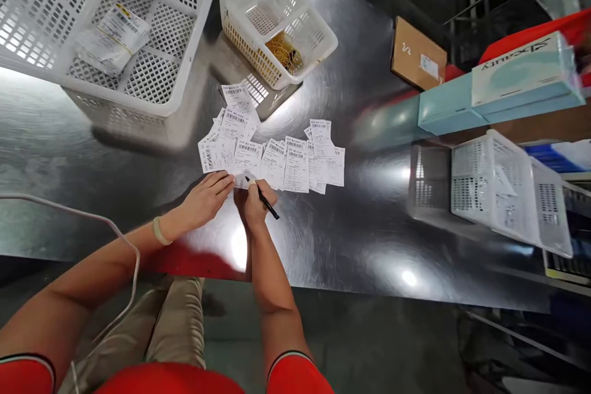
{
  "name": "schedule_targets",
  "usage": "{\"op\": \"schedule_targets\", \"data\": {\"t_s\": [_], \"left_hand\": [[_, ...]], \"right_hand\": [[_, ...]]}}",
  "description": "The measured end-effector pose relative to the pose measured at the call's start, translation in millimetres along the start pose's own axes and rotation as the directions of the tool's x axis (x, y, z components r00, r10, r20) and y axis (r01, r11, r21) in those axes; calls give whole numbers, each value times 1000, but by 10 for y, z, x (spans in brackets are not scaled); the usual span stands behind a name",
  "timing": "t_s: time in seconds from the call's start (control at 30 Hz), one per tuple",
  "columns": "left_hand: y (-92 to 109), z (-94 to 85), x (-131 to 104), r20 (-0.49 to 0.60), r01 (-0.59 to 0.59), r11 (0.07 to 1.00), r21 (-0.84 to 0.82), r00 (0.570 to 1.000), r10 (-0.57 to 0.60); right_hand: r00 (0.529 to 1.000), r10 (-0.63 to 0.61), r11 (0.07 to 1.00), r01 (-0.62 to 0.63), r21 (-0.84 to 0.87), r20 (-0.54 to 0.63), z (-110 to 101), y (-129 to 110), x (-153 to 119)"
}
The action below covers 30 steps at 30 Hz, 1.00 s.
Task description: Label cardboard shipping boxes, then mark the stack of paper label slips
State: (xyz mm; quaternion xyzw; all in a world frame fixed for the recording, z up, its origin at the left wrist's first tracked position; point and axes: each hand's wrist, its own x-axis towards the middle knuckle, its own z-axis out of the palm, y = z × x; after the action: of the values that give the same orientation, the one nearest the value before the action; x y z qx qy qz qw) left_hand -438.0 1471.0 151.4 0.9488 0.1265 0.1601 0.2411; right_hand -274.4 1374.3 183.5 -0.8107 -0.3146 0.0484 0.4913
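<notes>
My right hand (pixel 258 202) is closed around a black pen (pixel 268 204), its tip over the lower part of a printed paper slip (pixel 248 159). Flat on the table, my left hand (pixel 209 197) has its fingers stretched out, the tips touching the lower edge of the slips at the left. Several more white slips with barcodes, such as one slip (pixel 296 166) to the right, overlap in a spread on the metal table (pixel 351 240). Another slip (pixel 236 98) lies at the top of the spread, near a small basket.
A large white basket (pixel 184 83) holding plastic-wrapped packets (pixel 113 40) stands at the upper left. The small white basket (pixel 252 40) contains yellow rubber bands (pixel 284 52). At right are a cardboard box (pixel 418 52), pale blue boxes (pixel 517 77) and white baskets (pixel 508 191). A cable (pixel 104 218) crosses the left side.
</notes>
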Motion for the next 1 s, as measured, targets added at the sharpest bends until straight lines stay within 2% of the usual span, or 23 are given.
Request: {"op": "schedule_targets", "data": {"t_s": [0.4,0.6,0.83,1.0], "left_hand": [[17,23,4,-46,-10,1000,-4,999,10],[21,16,5,-52,-12,1000,10,999,12],[36,-23,22,-27,-14,998,57,999,16],[45,-33,27,-49,-33,996,84,998,37]], "right_hand": [[992,-68,993,78,-93,110,11,20,6],[994,-88,993,94,-77,70,6,51,-14],[991,-111,992,115,-54,75,-11,45,-4],[993,-104,988,109,-110,54,-12,22,2]]}}
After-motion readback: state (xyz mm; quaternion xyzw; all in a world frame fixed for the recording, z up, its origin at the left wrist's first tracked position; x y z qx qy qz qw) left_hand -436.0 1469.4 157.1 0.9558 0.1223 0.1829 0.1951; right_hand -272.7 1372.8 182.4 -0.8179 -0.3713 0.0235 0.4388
